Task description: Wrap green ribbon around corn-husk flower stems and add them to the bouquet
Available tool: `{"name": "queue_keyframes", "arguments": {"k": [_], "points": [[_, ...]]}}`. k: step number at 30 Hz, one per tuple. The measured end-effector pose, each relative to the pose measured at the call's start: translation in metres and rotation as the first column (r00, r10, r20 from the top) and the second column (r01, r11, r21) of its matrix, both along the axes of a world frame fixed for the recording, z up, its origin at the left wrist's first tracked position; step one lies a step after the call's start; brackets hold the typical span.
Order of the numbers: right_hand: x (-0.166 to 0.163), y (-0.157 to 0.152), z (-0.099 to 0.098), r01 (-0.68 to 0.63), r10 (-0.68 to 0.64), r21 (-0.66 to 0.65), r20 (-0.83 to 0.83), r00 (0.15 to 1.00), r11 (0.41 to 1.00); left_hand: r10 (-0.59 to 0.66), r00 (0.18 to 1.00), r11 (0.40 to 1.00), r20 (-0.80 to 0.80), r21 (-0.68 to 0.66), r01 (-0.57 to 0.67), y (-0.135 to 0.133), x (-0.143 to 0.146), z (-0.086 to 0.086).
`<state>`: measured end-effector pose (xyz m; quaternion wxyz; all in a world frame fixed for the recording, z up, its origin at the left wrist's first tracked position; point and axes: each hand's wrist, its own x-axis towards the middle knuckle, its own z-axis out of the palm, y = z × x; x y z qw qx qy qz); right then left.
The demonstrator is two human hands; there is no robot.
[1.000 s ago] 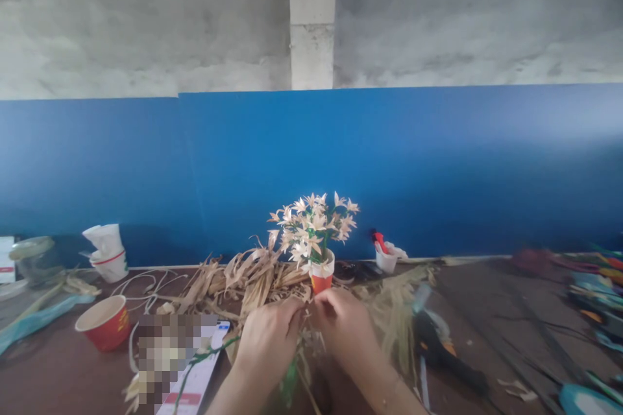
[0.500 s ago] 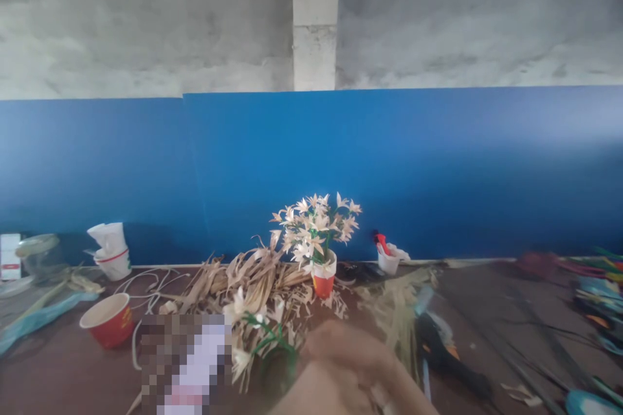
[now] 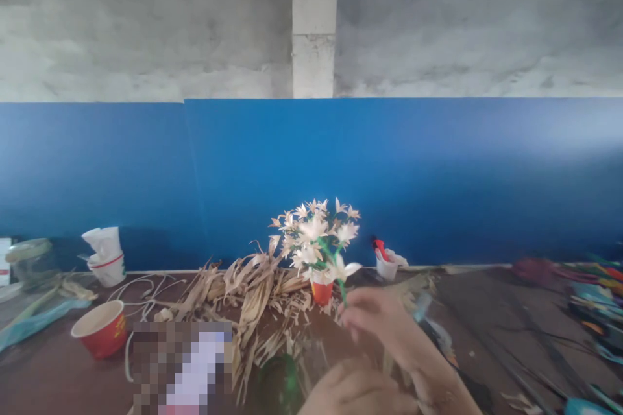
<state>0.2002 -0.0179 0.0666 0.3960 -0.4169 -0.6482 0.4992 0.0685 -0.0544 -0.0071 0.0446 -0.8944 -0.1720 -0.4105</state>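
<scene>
My right hand (image 3: 384, 324): fingers pinched shut on the green stem of a paper flower (image 3: 341, 269), held up just before the bouquet cup (image 3: 322, 288). My left hand (image 3: 357, 392): low, curled; whether it holds anything, I cannot tell. Dry husks (image 3: 253, 288) lie left on the table (image 3: 487, 311).

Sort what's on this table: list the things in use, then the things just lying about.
In use:
right hand pinching a green-stemmed flower
orange cup of flowers
pile of dried husks
left hand, low in the picture

Lying about:
red paper cup
stacked white cups
white cord
</scene>
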Motion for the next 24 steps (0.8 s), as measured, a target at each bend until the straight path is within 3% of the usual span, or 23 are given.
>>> {"name": "queue_keyframes", "arguments": {"k": [3, 5, 8, 13, 17, 24], "points": [[0.007, 0.032, 0.001, 0.297, -0.291, 0.204, -0.057, 0.955, 0.933, 0.069, 0.987, 0.998, 0.143, -0.014, -0.067, -0.006, -0.013, 0.024], [0.003, 0.059, 0.0, 0.482, -0.471, 0.318, -0.117, 0.874, 0.816, 0.019, 0.995, 1.0, 0.099, 0.013, -0.021, -0.008, -0.02, 0.038], [-0.008, 0.095, -0.001, 0.519, -0.524, 0.433, -0.119, 0.844, 0.737, -0.007, 0.999, 0.999, 0.034, 0.046, 0.005, -0.009, -0.027, 0.05], [-0.014, 0.116, 0.013, 0.568, -0.603, 0.503, -0.113, 0.79, 0.651, 0.07, 0.996, 0.996, 0.048, 0.058, -0.072, -0.004, -0.031, 0.046], [-0.013, 0.123, 0.014, 0.551, -0.626, 0.525, -0.043, 0.779, 0.649, 0.046, 0.999, 0.997, 0.01, 0.064, -0.046, -0.004, -0.032, 0.045], [-0.028, 0.126, -0.038, 0.495, -0.664, 0.519, 0.207, 0.718, 0.697, 0.023, 0.998, 0.995, 0.05, 0.098, -0.028, -0.006, -0.031, 0.055]]}}
